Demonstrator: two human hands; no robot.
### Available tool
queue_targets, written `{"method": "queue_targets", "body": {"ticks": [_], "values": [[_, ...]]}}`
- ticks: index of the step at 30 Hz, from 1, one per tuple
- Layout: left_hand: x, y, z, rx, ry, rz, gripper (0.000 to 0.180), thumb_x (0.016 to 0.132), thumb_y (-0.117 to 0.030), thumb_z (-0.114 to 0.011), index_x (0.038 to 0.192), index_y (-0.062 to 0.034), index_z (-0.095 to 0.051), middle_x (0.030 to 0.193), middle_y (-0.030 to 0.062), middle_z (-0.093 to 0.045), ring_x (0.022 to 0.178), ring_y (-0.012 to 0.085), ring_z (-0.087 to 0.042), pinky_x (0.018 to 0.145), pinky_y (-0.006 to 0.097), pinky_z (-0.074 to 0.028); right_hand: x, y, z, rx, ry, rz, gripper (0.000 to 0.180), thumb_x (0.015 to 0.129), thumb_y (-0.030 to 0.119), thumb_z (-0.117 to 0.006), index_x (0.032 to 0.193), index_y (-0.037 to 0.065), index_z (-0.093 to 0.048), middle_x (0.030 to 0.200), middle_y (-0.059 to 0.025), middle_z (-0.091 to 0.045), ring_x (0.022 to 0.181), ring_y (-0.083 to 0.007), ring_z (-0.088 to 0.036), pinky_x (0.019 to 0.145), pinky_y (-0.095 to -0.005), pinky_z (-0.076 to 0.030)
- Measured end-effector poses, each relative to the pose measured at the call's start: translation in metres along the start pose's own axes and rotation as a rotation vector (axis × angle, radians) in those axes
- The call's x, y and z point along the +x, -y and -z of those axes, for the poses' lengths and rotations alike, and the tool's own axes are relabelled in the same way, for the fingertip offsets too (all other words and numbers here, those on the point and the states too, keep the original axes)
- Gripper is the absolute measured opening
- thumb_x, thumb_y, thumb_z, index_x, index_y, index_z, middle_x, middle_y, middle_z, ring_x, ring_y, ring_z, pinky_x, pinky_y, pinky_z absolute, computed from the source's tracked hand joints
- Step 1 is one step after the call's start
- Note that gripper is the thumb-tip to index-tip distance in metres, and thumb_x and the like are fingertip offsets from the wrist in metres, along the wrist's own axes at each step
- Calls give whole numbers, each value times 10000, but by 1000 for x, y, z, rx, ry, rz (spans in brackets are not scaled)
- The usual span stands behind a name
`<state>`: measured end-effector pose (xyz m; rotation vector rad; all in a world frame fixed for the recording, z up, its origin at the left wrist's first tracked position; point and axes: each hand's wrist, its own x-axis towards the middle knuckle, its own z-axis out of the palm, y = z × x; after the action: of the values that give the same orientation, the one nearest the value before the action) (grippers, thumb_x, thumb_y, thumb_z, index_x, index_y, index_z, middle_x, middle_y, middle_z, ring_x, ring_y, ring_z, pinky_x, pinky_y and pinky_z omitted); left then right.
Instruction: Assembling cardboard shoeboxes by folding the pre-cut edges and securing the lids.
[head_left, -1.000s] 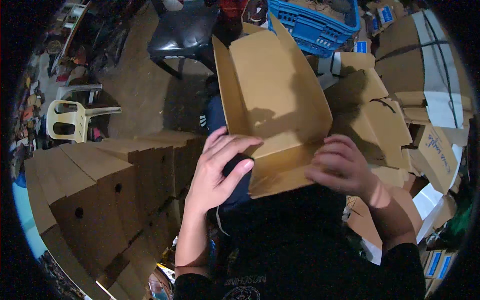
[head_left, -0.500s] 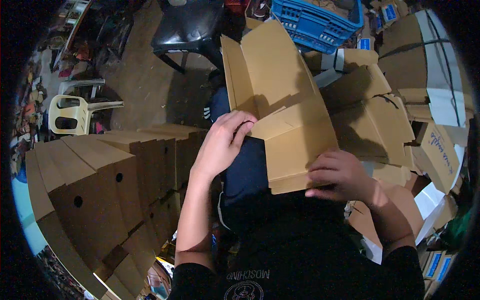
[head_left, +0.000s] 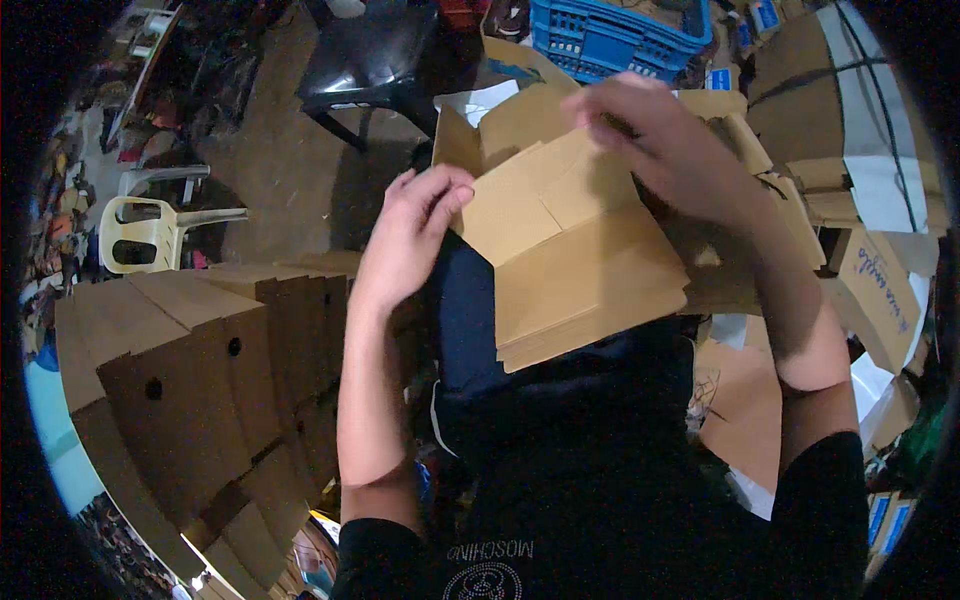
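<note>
Apparently light and easily creased, a brown carton [head_left: 590,270] at centre suits an edge hold; the left hand [head_left: 412,222] pinches its rim, the blurred right hand's [head_left: 635,120] grip unclear.

Can count two bare hands: one left hand [head_left: 415,215] at the left edge of one cardboard box [head_left: 590,265], one right hand [head_left: 655,130] by its far right corner. Elsewhere, can count one black chair [head_left: 370,60], one cream chair [head_left: 150,246], one blue crate [head_left: 620,45], one handwritten-on carton [head_left: 880,310] and one bundle [head_left: 800,120] with two crossing dark straps [head_left: 869,64]. Can't total the overlapping brown cartons [head_left: 190,420], but can spot at least two round holes [head_left: 153,388].
</note>
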<state>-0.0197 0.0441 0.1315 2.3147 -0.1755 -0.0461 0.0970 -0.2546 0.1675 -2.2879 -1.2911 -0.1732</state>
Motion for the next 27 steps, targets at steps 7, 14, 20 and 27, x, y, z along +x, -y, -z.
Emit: {"method": "queue_targets", "body": {"ticks": [7, 14, 20, 27], "values": [[24, -11, 34, -88, 28, 28, 187, 1087, -179, -594, 1117, -8, -663, 976, 26, -670, 975, 92, -568, 927, 266, -459, 17, -26, -15, 115, 124, 40, 239, 1032, 164, -601, 1241, 68, -665, 953, -98, -684, 932, -285, -671, 874, -404, -521], [24, -23, 45, 15, 88, 88, 206, 1082, -180, -604, 1110, 16, -663, 958, 44, -685, 954, 97, -585, 901, 272, -472, 28, -15, -16, 526, 238, -229, 273, 1038, 159, -589, 1244, 2, -674, 970, -117, -720, 915, -213, -693, 833, -365, -544], [14, -15, 37, 44, 107, 98, 172, 1058, -135, -632, 1111, 24, -670, 960, 74, -698, 939, 110, -605, 874, 288, -491, 12, -16, -30, 591, 334, -162, 299, 1053, 146, -587, 1303, 0, -662, 972, -67, -674, 948, -176, -636, 885, -333, -506], [-11, -20, 20, 149, 6, 57, 192, 1001, -134, -695, 1171, -53, -733, 966, 80, -699, 994, 222, -629, 899, 337, -492, -9, -1, -34, 610, 271, -209, 360, 968, 163, -685, 1288, -2, -669, 963, -109, -752, 985, -233, -708, 926, -386, -520]]}}
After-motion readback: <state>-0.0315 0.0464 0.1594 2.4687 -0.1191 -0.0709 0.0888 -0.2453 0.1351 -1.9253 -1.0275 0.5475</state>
